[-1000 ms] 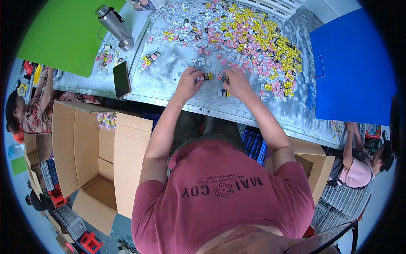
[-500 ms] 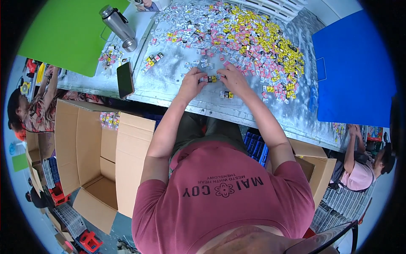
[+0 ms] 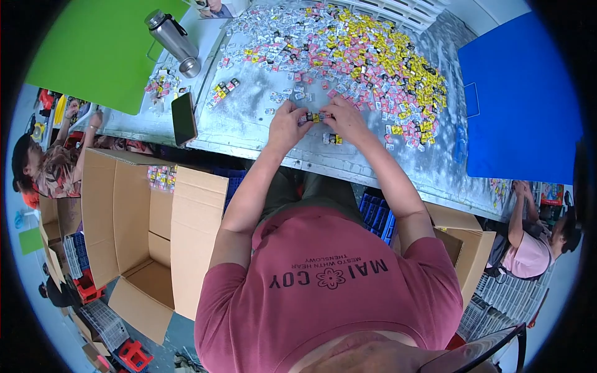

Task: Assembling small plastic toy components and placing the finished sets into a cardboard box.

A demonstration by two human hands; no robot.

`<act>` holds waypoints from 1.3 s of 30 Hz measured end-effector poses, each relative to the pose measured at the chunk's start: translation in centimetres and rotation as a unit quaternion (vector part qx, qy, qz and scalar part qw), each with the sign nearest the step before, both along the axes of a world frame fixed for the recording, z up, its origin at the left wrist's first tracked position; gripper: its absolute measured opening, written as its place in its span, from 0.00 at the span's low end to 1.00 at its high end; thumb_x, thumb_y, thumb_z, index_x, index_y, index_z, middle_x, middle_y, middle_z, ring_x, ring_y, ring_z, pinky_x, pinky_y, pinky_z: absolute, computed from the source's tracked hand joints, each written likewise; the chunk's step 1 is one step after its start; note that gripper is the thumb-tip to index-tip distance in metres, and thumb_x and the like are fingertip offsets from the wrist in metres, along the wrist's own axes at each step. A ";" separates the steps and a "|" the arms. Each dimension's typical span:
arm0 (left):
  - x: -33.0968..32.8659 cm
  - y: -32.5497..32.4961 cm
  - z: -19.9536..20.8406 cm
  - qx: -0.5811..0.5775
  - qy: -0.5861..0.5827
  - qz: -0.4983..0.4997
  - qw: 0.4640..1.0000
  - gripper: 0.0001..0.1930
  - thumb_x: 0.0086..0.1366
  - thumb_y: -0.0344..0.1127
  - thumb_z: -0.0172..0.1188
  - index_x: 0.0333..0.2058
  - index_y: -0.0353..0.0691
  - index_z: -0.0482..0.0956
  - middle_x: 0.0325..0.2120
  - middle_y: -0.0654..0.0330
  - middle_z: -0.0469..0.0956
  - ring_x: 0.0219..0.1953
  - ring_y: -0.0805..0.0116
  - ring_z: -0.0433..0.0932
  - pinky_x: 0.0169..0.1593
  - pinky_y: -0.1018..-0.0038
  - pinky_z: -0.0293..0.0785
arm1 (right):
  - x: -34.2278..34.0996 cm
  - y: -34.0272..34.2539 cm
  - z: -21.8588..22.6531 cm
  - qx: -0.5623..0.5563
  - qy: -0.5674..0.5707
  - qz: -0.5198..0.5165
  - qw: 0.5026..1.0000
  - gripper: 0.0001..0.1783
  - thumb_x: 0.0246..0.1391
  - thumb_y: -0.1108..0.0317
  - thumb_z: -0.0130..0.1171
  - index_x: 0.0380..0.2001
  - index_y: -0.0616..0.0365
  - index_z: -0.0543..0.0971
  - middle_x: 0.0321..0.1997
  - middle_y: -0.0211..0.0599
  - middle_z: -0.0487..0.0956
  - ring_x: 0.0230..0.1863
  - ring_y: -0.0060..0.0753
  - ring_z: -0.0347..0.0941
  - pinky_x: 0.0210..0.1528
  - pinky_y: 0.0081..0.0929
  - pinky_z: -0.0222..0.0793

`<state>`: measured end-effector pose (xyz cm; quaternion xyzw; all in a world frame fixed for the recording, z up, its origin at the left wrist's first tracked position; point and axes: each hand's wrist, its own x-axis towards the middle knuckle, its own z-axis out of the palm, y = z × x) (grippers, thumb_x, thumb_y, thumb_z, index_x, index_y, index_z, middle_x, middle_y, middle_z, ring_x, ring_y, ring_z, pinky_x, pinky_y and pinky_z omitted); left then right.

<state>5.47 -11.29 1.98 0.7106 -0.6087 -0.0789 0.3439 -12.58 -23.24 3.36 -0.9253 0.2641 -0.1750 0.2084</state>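
Between my two hands runs a short row of small coloured tiles (image 3: 313, 117), black, yellow and pale. My left hand (image 3: 288, 126) pinches its left end with thumb and fingers. At its right end my right hand (image 3: 346, 121) closes on it the same way. Just below lies another short row of tiles (image 3: 332, 139) on the metal table (image 3: 249, 133). A few loose pale tiles (image 3: 301, 96) lie beyond my left fingers. Past my hands spreads a large heap of small tiles (image 3: 373, 53), yellow, pink, white and black.
A grouped set of tiles (image 3: 223, 91), a phone (image 3: 183, 118) and a steel flask (image 3: 169, 36) are to the left. Green (image 3: 93, 56) and blue (image 3: 522, 102) panels flank the table. An open carton (image 3: 199, 239) stands below left. Co-workers sit at both sides.
My hands have drawn the row slightly nearer, and my left hand has shifted a little right, gripping its end. The left co-worker's hands have moved.
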 end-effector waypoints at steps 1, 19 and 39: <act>-0.1 0.0 -0.1 -0.006 0.005 0.003 1.000 0.21 0.51 0.38 0.76 0.44 0.40 0.86 0.38 0.53 0.76 0.39 0.54 0.79 0.44 0.62 0.78 | -0.2 -0.2 0.0 0.008 -0.003 -0.001 1.000 0.15 0.48 0.70 0.69 0.43 0.52 0.84 0.43 0.36 0.76 0.48 0.42 0.76 0.49 0.39 0.74; -2.1 2.2 2.5 -0.002 0.055 -0.066 0.996 0.16 0.55 0.32 0.73 0.43 0.39 0.86 0.38 0.52 0.77 0.39 0.52 0.80 0.43 0.62 0.78 | -3.6 2.0 3.8 0.049 -0.013 0.038 0.998 0.15 0.51 0.71 0.68 0.44 0.55 0.84 0.40 0.38 0.76 0.44 0.45 0.76 0.47 0.39 0.73; -4.9 3.6 1.3 0.058 0.076 -0.085 0.992 0.15 0.51 0.34 0.75 0.36 0.37 0.82 0.35 0.54 0.76 0.36 0.53 0.80 0.41 0.61 0.78 | -7.6 5.2 1.7 0.121 -0.030 -0.044 0.991 0.12 0.47 0.71 0.71 0.37 0.58 0.82 0.39 0.42 0.76 0.43 0.49 0.77 0.45 0.41 0.73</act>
